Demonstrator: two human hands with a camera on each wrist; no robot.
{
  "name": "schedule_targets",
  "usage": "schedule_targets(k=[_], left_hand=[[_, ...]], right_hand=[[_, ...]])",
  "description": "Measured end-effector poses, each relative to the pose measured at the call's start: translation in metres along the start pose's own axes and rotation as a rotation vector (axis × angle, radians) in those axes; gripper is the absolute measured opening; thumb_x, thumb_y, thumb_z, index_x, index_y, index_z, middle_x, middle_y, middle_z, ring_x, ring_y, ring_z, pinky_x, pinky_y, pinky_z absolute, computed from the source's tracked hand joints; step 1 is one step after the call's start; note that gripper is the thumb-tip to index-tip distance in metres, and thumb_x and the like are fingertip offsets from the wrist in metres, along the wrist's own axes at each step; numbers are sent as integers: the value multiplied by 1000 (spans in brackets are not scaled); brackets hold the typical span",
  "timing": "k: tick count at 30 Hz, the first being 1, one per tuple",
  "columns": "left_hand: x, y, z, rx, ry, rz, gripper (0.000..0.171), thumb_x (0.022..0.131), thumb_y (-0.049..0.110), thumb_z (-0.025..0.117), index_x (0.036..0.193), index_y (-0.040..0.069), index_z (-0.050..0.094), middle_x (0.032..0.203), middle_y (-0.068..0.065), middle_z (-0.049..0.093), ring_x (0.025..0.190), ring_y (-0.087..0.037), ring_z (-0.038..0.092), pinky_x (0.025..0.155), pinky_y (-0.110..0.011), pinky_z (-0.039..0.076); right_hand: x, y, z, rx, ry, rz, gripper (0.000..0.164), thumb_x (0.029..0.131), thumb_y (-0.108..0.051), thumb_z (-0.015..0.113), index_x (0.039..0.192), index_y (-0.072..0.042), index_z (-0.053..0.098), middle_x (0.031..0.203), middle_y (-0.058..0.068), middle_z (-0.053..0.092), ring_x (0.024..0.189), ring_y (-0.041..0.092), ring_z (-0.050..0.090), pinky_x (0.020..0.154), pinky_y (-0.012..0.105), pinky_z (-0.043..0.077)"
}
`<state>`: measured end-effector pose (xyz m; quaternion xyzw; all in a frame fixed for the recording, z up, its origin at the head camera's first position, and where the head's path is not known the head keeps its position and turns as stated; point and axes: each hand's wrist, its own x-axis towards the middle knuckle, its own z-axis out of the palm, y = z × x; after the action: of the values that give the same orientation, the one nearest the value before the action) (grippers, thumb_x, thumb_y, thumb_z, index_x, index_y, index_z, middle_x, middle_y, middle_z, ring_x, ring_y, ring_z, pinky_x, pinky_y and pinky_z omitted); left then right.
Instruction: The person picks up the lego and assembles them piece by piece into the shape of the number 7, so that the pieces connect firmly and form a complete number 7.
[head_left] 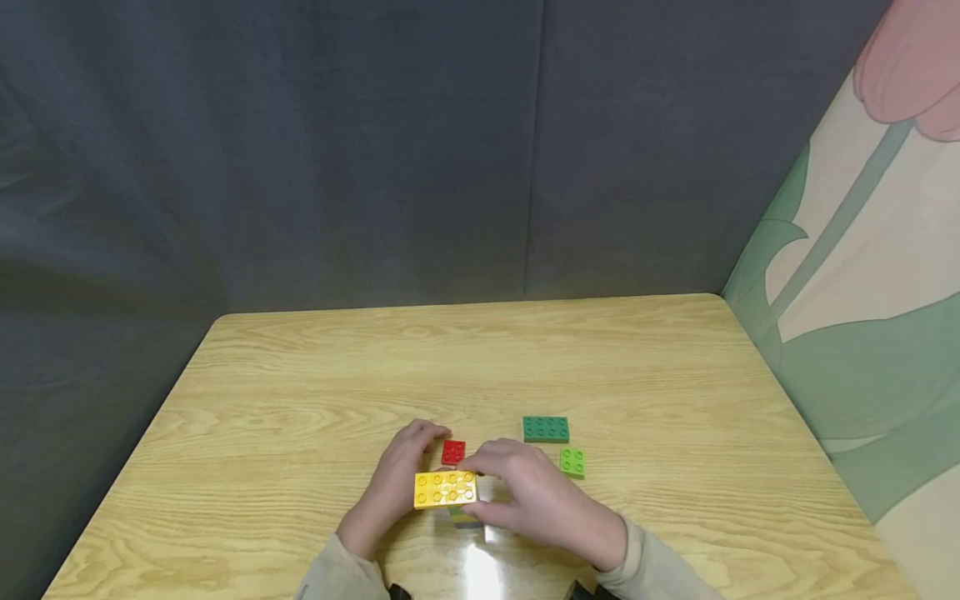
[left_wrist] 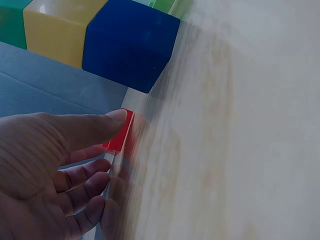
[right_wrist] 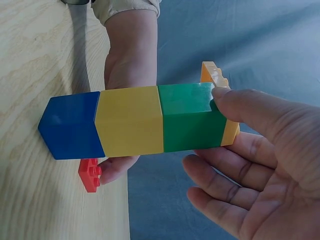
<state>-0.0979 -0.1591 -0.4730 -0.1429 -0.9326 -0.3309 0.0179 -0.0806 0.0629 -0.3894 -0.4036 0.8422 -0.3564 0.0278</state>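
Note:
A yellow brick (head_left: 445,490) with studs sits on top of an upright stack. Below it, in the right wrist view, come a green brick (right_wrist: 194,117), a yellow block (right_wrist: 130,121) and, at the bottom, a blue block (right_wrist: 70,125). My right hand (head_left: 536,492) grips the top yellow brick at its right end, thumb on the near side, fingers on the far side. Beyond the stack, my left hand (head_left: 397,471) reaches around a small red brick (head_left: 453,452) on the table, thumb and fingers spread. Whether they touch it, I cannot tell.
A dark green brick (head_left: 546,429) and a lime green brick (head_left: 572,462) lie to the right on the wooden table (head_left: 315,367). Dark cloth (head_left: 390,158) hangs behind the table, and a flower-patterned curtain (head_left: 877,367) hangs on the right.

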Motion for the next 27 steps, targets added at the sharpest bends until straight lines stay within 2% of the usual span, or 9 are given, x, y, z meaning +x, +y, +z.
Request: schedule_targets(k=[9, 18, 27], left_hand=[[3, -1, 3, 42, -1, -1, 37, 84, 25, 75, 117, 10, 66, 109, 1, 56, 98, -16, 53, 86, -40, 48], [4, -1, 5, 56, 21, 2, 35, 83, 27, 77, 114, 11, 68, 104, 3, 54, 92, -13, 51, 81, -35, 47], [5, -2, 6, 43, 38, 6, 30, 84, 26, 77, 109, 13, 68, 103, 4, 54, 93, -14, 52, 82, -36, 47]], right_hand=[[0, 0, 0, 11, -5, 5, 34, 81, -23, 79, 114, -16, 71, 105, -9, 69, 98, 7, 61, 86, 29, 51], [0, 0, 0, 8, -5, 12, 36, 81, -24, 80, 115, -16, 70, 107, -8, 69, 99, 8, 61, 87, 30, 51], [0, 0, 0, 15, -5, 13, 36, 81, -23, 80, 115, -16, 70, 106, -8, 69, 99, 9, 61, 86, 30, 51]])
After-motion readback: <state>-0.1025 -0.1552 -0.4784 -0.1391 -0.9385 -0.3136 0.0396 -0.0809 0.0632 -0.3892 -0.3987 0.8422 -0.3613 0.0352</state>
